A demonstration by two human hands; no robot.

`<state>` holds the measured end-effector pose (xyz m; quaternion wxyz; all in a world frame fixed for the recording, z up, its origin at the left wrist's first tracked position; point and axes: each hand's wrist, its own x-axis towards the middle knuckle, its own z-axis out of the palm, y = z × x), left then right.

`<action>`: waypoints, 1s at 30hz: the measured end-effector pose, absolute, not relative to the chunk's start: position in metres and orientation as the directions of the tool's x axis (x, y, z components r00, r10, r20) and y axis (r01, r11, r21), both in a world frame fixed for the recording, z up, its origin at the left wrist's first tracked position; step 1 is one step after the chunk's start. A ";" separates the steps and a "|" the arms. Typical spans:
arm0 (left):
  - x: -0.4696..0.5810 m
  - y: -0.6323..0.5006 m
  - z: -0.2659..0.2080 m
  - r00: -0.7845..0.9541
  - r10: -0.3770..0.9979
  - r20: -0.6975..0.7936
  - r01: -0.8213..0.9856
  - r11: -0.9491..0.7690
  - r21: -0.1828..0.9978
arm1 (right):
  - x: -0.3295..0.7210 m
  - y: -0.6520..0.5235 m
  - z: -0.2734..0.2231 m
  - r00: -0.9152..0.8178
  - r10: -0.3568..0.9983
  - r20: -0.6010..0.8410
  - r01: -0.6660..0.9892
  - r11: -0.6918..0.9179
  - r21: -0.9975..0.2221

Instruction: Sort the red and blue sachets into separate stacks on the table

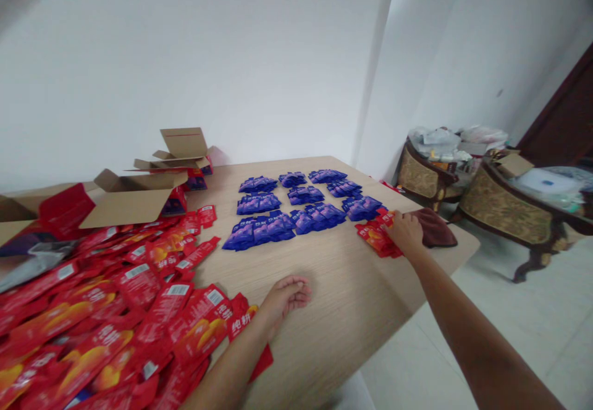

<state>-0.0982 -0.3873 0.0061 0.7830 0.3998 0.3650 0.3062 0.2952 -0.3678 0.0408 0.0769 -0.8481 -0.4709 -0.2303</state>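
Note:
At the table's right side, my right hand (406,232) is closed on the red pouches (377,236), a small group with orange fruit printed on them. They are at the tabletop, partly hidden by my fingers. My left hand (288,299) is over the near middle of the table, fingers loosely curled and nothing visible in them. Close to my left forearm lies a large heap of red pouches (139,286), spread over the table's left side. Beyond both hands, several overlapping groups of purple pouches (262,230) lie in rows.
Open cardboard boxes (132,200) stand at the back left, behind the heap. A dark brown cloth (435,228) lies at the right edge of the wooden table (324,280). Two patterned chairs (507,200) loaded with bags stand farther right. A white wall (278,58) rises behind.

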 end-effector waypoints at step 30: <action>-0.100 -0.389 0.005 0.552 0.765 -0.331 -0.187 0.501 0.845 | 0.240 -0.357 0.008 0.356 0.811 0.465 0.888 -0.448 0.102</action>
